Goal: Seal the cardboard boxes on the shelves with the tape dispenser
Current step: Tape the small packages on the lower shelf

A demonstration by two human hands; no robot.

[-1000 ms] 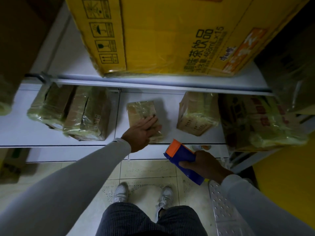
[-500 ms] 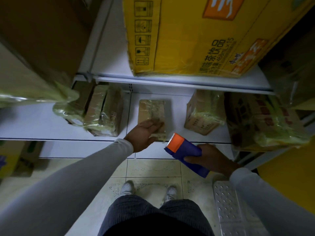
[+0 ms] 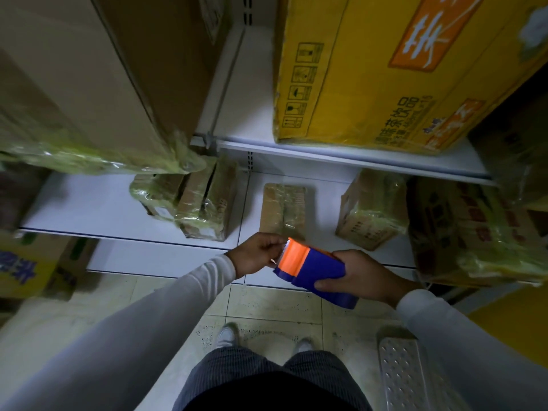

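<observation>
R hand (image 3: 360, 274) grips tape dispenser (image 3: 314, 269) | L hand (image 3: 257, 253) pinches at its blade end, tape unclear

White lower shelf (image 3: 98, 209) — taped cardboard boxes (image 3: 283, 207) on it; yellow carton (image 3: 370, 69) on upper shelf (image 3: 355, 157).

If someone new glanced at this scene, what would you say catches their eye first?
Probably the blue and orange tape dispenser at centre, gripped by the right hand while the left hand picks at its orange end. Next, the big yellow printed carton on the upper shelf at top right, above small tape-wrapped boxes on the white shelf below.
</observation>
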